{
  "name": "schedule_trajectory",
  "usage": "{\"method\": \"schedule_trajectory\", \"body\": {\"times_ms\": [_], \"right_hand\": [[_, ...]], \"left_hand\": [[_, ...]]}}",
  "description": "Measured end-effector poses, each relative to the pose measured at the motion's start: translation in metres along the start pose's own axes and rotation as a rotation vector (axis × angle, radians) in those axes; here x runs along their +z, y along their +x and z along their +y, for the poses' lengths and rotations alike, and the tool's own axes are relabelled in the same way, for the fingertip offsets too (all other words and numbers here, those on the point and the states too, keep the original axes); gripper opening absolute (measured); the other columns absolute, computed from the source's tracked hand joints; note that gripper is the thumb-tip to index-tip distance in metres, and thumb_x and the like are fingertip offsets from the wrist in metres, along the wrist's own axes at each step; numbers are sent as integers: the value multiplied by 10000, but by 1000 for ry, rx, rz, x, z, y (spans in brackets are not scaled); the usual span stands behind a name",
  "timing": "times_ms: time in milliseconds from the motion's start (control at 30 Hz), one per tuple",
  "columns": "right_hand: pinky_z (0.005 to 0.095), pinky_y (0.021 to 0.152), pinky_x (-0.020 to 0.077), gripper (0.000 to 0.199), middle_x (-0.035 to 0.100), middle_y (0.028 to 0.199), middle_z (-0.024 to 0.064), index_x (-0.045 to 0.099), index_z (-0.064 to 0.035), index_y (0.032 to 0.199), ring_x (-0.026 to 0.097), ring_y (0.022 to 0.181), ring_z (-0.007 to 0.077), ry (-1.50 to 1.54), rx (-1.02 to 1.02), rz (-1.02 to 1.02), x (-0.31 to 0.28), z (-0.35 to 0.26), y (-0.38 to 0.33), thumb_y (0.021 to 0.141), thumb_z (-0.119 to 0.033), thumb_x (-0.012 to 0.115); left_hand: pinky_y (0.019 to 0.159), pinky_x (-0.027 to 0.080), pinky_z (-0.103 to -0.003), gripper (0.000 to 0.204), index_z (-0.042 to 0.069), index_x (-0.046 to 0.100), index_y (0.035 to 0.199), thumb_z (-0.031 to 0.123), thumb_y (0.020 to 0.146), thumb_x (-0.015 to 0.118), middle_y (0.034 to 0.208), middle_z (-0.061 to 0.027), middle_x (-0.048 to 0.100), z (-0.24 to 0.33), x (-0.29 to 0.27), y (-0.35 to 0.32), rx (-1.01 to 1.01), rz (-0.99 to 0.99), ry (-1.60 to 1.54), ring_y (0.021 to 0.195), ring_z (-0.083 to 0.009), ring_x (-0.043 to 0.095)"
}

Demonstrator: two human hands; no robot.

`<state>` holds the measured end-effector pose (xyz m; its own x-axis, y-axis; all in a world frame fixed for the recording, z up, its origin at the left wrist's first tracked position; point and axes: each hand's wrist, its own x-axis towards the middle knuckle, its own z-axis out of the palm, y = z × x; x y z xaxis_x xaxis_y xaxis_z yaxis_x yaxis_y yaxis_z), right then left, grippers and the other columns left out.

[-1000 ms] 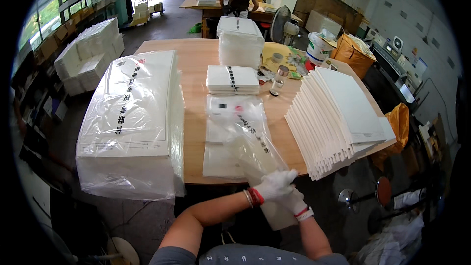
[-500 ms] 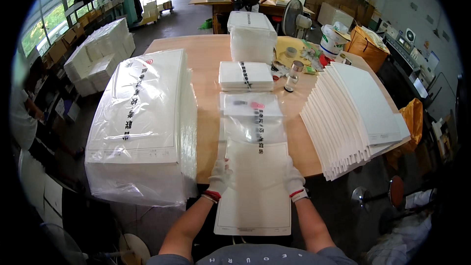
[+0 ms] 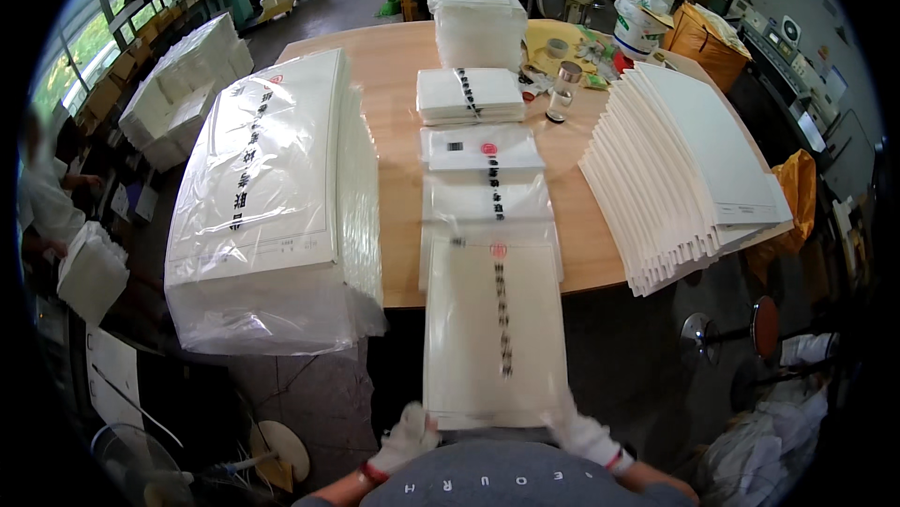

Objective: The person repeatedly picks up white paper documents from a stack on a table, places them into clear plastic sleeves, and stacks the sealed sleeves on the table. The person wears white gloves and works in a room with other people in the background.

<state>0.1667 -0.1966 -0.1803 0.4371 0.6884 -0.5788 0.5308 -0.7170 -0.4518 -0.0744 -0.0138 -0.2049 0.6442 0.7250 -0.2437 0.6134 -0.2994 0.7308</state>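
Observation:
A pale rectangular sheet or thin stack of paper (image 3: 464, 338) appears to lie inside a clear plastic bag printed with a dark column and a red mark. Its far end rests over other plastic bags (image 3: 450, 193) on the table; the near end juts past the edge, close to my body. At the near left corner, my left hand (image 3: 408, 437), in a white glove, is closed on the bag's edge. My right hand (image 3: 583, 432), gloved alike, grips the near right corner; its fingers are blurred by motion.
On the wooden table (image 3: 398, 141), a tall plastic-wrapped stack (image 3: 281, 169) stands left and a fanned paper stack (image 3: 656, 179) right. Farther back are a small bagged pile (image 3: 469, 94), another tall stack (image 3: 478, 24) and a glass bottle (image 3: 563, 92). At far left, a person holds a white bundle (image 3: 92, 272).
Both hands have slid from the paper's sides to its near corners, closer to my body. The printed bag now covers the paper. My view has tilted down. A white bundle appears at far left.

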Motion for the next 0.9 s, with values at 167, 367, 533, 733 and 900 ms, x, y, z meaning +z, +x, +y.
{"method": "schedule_trajectory", "body": {"times_ms": [167,367,533,733,900], "right_hand": [[431,513,478,405,603,794,237,407,-30,1249,600,597,341,-487,-656,473,41,35,-5,868,-149,475],[334,768,504,395,632,975,190,495,-15,1204,652,790,262,426,-257,25,-23,18,-54,826,-127,522],[303,757,484,220,616,965,95,624,-21,948,593,872,191,892,-105,333,-9,36,6,866,-184,501],[321,763,479,386,567,1086,80,469,13,1215,570,912,169,1453,-445,-78,-5,-67,40,893,-199,484],[273,812,457,390,539,1074,64,464,-14,1234,523,942,140,1169,-935,-95,-91,-199,83,902,-213,509]], "left_hand": [[570,428,-354,143,19,489,771,117,802,587,783,-140,527,3,-14,1,134,-208,-150,656,-279,529],[600,433,-289,109,25,471,728,-58,687,528,782,-129,539,25,-18,3,298,49,-413,699,-200,548],[641,441,-298,131,35,472,705,-73,659,530,854,-135,543,75,-12,34,616,-10,-452,741,-232,550],[472,457,-333,199,134,536,773,119,622,665,812,-84,580,148,-109,17,1142,232,37,610,-268,580],[677,452,-275,336,7,555,868,330,909,474,879,-71,566,135,-174,11,746,772,-690,769,-136,543]]}}
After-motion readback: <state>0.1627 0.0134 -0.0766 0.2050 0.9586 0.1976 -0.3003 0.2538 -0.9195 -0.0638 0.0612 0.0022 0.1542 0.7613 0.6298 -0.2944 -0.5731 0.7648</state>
